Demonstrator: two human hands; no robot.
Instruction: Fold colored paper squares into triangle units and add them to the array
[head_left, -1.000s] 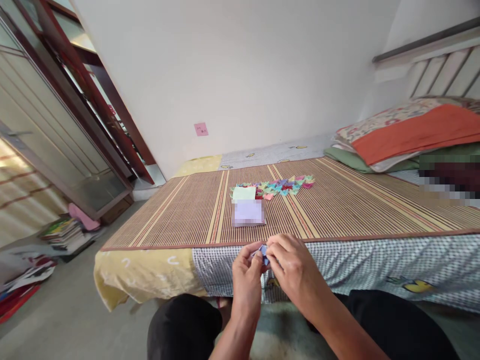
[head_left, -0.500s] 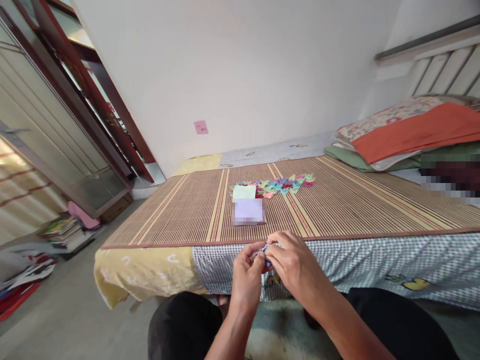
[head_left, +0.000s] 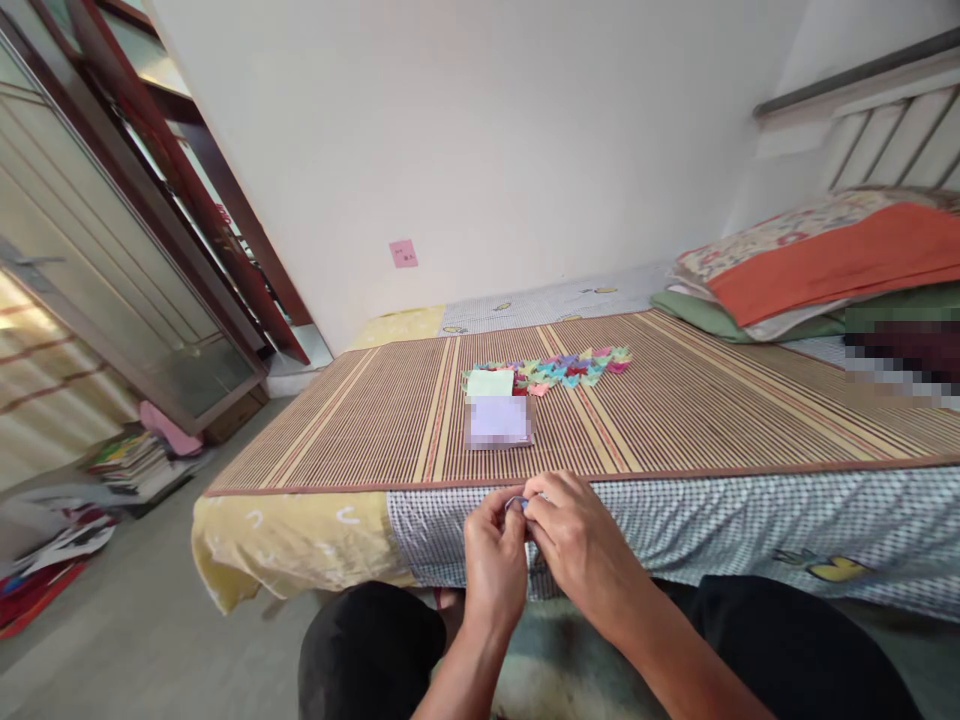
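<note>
Between my fingertips, just off the bed's front edge, is a small bluish-purple folded paper point(head_left: 523, 503), mostly covered by the fingers. My left hand point(head_left: 495, 560) pinches it from the left, and my right hand point(head_left: 574, 535) grips it from the right, their fingertips nearly touching. Beyond the hands, a lilac stack of paper point(head_left: 498, 422), partly pixelated, lies on the striped mat point(head_left: 360, 430). A pale green paper pad point(head_left: 490, 384) sits just behind it. Several small colourful folded papers point(head_left: 574, 370) are spread in a band behind and to the right of the pad.
Folded bedding with an orange cover point(head_left: 840, 262) lies at the right of the bed. A checked and yellow sheet point(head_left: 300, 530) hangs over the front edge. Books point(head_left: 127, 460) are stacked on the floor at left, near a door. My dark-clad knees are below.
My right hand has shifted slightly left, closer to my left hand, and less of the bluish paper shows between the fingers.
</note>
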